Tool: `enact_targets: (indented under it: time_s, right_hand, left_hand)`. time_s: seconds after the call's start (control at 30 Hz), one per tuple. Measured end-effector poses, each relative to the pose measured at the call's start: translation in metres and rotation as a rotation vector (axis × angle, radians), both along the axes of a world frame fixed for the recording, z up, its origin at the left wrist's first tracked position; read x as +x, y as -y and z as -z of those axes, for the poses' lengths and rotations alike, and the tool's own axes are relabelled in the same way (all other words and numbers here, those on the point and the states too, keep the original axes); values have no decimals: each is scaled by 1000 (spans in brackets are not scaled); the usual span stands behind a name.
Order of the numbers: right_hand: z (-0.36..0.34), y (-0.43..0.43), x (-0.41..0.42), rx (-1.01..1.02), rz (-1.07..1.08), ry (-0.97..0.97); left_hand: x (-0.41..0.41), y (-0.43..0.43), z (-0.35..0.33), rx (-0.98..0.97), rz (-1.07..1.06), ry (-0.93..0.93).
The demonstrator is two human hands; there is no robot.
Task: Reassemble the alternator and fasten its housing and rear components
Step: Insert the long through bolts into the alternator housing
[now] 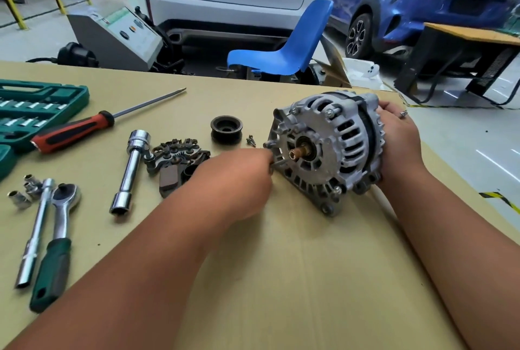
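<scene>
Left hand (pixel 242 178), partly hiding the rectifier (pixel 174 152), pinches a bolt (pixel 280 162) on the alternator (pixel 326 147); right hand (pixel 399 135) grips its far side.

The alternator (pixel 326 149) is stood on the counter (pixel 281 265) at the right. Just left of it a screw (pixel 250 140) and a pulley (pixel 226 128) are laid, then a rectifier plate (pixel 177 157) and a tube wrench (pixel 130 169). Farther left a screwdriver (pixel 84 130) is placed beside a socket case (pixel 33 113), with a ratchet (pixel 56 237) nearest the front edge.
</scene>
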State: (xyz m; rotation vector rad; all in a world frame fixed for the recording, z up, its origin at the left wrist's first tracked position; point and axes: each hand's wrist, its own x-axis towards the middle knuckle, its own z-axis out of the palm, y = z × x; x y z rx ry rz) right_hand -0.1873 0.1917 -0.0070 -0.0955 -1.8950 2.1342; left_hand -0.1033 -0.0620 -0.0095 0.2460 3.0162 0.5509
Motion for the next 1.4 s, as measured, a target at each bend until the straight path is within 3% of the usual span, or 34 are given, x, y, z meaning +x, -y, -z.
enact_targets:
  time_s: [0.2, 0.4, 0.67, 1.4]
  right_hand:
    - [-1, 0, -3, 12, 29, -5]
    - [1, -1, -5, 21, 26, -7]
    - [1, -1, -4, 12, 22, -10]
    - [3, -3, -6, -13, 2, -10]
  left_hand:
    - [-1, 4, -2, 29, -86, 11]
    - [0, 10, -10, 86, 19, 60]
    - [-5, -1, 5, -33, 1, -7]
    - [-4, -17, 16, -15, -47, -177]
